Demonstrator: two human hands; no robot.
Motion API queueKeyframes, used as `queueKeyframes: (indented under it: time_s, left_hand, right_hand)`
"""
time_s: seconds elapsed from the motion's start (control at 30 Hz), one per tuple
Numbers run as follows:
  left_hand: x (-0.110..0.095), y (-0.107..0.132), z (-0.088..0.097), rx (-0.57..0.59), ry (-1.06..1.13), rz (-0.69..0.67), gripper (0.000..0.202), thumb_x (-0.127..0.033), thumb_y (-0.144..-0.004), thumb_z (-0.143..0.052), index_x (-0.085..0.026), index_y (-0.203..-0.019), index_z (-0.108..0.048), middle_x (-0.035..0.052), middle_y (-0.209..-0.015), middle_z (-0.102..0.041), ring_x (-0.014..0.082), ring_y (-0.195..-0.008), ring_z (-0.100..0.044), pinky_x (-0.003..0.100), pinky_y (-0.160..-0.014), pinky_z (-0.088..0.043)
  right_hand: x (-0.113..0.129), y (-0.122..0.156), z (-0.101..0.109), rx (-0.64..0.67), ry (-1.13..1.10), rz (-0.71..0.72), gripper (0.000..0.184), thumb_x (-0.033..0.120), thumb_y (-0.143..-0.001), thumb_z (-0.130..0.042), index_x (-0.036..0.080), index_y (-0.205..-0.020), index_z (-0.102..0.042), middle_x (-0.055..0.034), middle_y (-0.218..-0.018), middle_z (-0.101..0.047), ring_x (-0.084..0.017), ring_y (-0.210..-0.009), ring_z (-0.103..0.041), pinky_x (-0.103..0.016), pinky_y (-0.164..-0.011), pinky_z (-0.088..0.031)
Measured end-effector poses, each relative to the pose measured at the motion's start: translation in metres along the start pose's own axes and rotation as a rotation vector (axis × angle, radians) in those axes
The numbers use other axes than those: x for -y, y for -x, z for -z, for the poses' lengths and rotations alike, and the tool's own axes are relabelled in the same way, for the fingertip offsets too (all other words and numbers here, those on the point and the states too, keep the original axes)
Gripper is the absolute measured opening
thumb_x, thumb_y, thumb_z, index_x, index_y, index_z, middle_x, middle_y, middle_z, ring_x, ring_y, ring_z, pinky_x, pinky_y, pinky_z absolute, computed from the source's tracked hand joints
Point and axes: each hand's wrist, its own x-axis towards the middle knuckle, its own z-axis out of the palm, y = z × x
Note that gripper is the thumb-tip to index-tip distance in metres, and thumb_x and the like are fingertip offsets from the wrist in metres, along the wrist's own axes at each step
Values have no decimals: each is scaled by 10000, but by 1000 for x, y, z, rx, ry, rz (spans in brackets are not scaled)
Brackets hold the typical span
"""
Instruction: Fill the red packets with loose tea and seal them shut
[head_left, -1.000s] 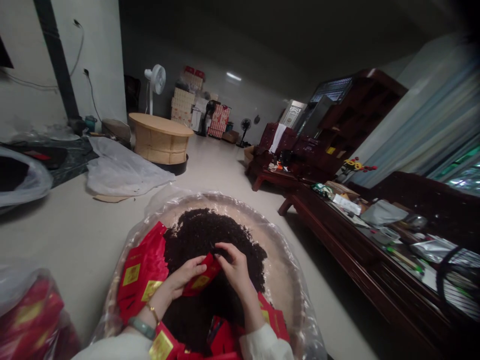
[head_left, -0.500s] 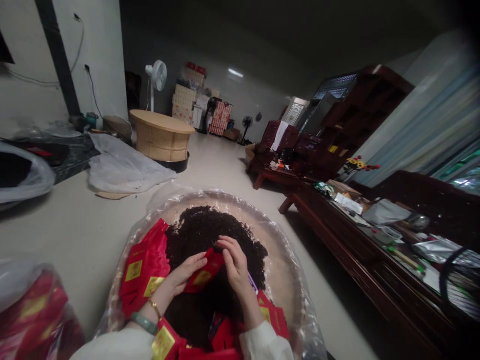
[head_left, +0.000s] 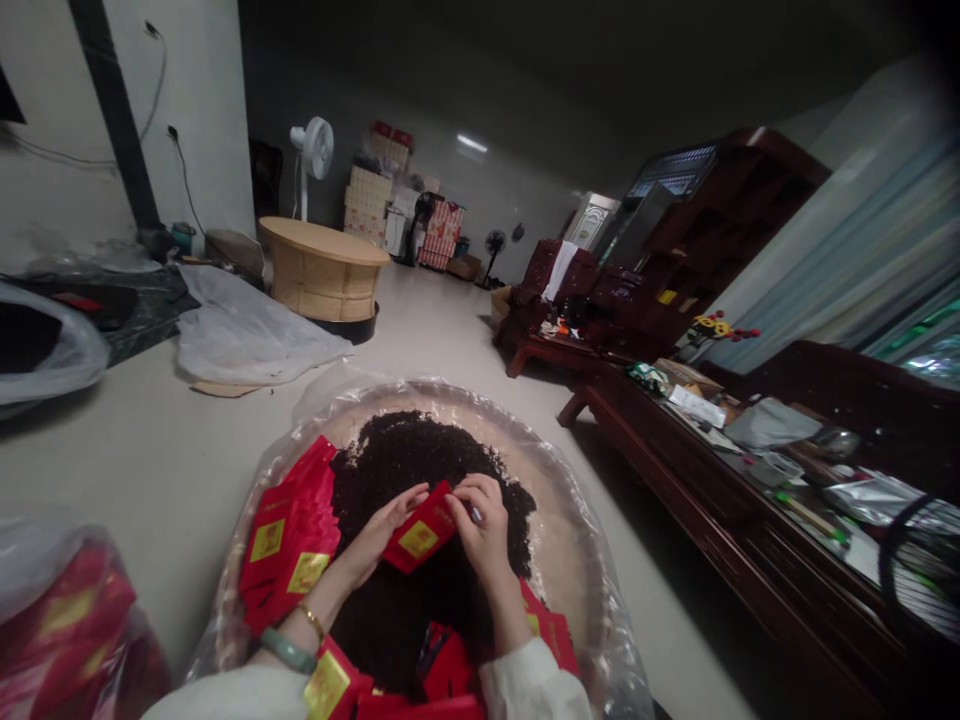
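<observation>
Between my two hands is a red packet (head_left: 420,535) with a yellow label, tilted above a heap of dark, loose, leaf-like material (head_left: 424,445). My left hand (head_left: 386,525) has closed on the packet's left side. At its upper right corner, my right hand (head_left: 482,525) pinches the edge; a small pale thing shows by those fingers, too small to name. The heap lies in a wide round basket (head_left: 574,560) lined with clear plastic. More red packets (head_left: 289,525) are piled at the basket's left, and others (head_left: 450,665) lie near my forearms.
Clear bags with red packets (head_left: 71,640) stand at the lower left. A long dark wooden table (head_left: 675,470) with clutter runs along the right. Plastic sheeting (head_left: 255,325) lies on the floor before a round wooden stand (head_left: 326,265) and a white fan (head_left: 319,150).
The packet has turned so its yellow label faces me more and has shifted slightly right. My right hand has moved a little right; the purple strip beneath it is no longer visible.
</observation>
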Motion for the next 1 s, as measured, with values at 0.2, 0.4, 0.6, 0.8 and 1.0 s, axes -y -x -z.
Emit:
queueKeyframes:
  time_s: [0.2,0.4,0.6,0.8,1.0]
  left_hand:
    - [4,-2,-1,-51,-468,-135,459,-263,-579,-772,-178,-1023,-691,75,-1088,-697,273,-1045,-593,361,-950,-425]
    - [4,-2,-6,-11,-546,-77,285,-219,-622,-694,-135,-893,-712,45,-863,-739,235,-813,-637,314,-758,-481]
    - [8,0,-7,56,-385,46,332,-195,-580,-711,-129,-903,-672,35,-830,-728,207,-776,-637,303,-733,-481]
    - [11,2,-12,72,-420,82,258,-123,-522,-722,-117,-772,-660,9,-690,-706,180,-648,-623,284,-656,-474]
    - [4,3,-13,-103,-278,-11,364,-248,-520,-801,-124,-835,-667,45,-758,-739,202,-677,-668,307,-689,-515]
  right_hand:
    - [-3,3,2,95,69,45,129,285,-836,-600,261,-777,-713,-27,-689,-642,-206,-787,-562,-375,-778,-433]
    - [-5,6,-2,122,107,-4,142,276,-845,-582,243,-834,-720,-46,-774,-649,-191,-788,-568,-344,-757,-431]
    - [-2,9,-6,245,62,-41,116,249,-848,-580,234,-838,-694,-37,-785,-639,-180,-788,-563,-320,-740,-442]
    - [4,9,-8,188,-75,-17,99,243,-840,-583,231,-854,-680,-46,-807,-641,-193,-832,-565,-325,-744,-470]
    - [11,5,-5,70,-95,0,213,279,-847,-548,221,-1037,-626,-76,-967,-621,-212,-924,-554,-348,-797,-461]
